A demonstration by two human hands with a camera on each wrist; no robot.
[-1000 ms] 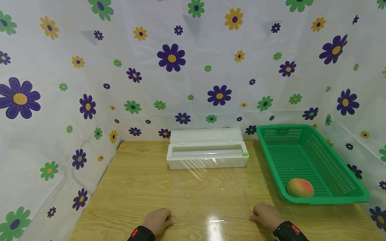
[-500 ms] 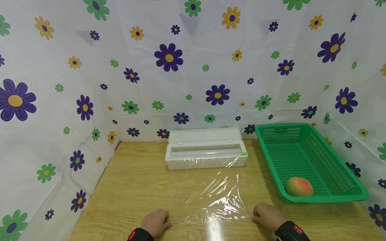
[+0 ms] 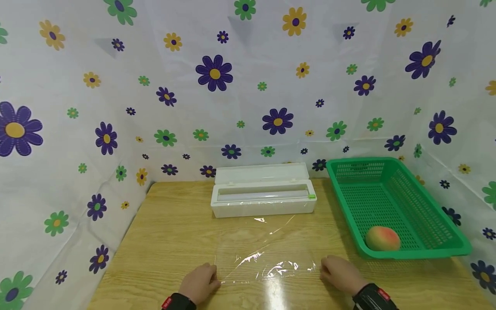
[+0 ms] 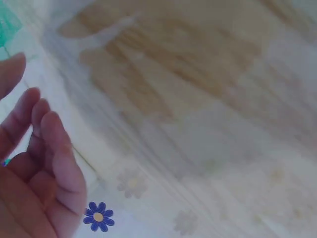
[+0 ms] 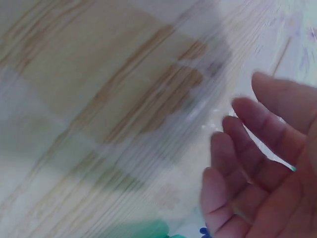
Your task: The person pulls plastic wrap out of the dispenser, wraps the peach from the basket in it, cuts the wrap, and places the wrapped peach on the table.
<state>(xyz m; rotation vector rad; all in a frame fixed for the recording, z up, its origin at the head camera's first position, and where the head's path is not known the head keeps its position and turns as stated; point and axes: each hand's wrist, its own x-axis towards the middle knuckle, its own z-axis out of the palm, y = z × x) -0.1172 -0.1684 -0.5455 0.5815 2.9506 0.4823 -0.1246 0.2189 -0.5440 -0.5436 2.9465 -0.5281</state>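
Observation:
A clear sheet of plastic wrap [image 3: 267, 258] runs from the white cling film box [image 3: 263, 209] down over the wooden table in the head view, with bright glints along its front part. My left hand [image 3: 198, 282] is beside its front left corner, and my right hand [image 3: 341, 274] beside its front right edge. In the left wrist view the fingers [image 4: 67, 163] bend loosely, with a gap to the thumb. The right fingers [image 5: 223, 153] are likewise loosely bent, the thumb apart from them. No film shows between thumb and fingers in either wrist view.
The box stands at the back with its lid [image 3: 261, 174] raised and a film roll [image 3: 263, 196] inside. A green basket [image 3: 346, 215] holding a peach-like fruit [image 3: 382, 238] stands at the right. Flowered cloth [image 3: 248, 94] surrounds the wooden table [image 3: 166, 232].
The film's glints have shifted and spread toward its front part. Both hands stay almost where they were at the front corners. The whole head view has shifted slightly leftward.

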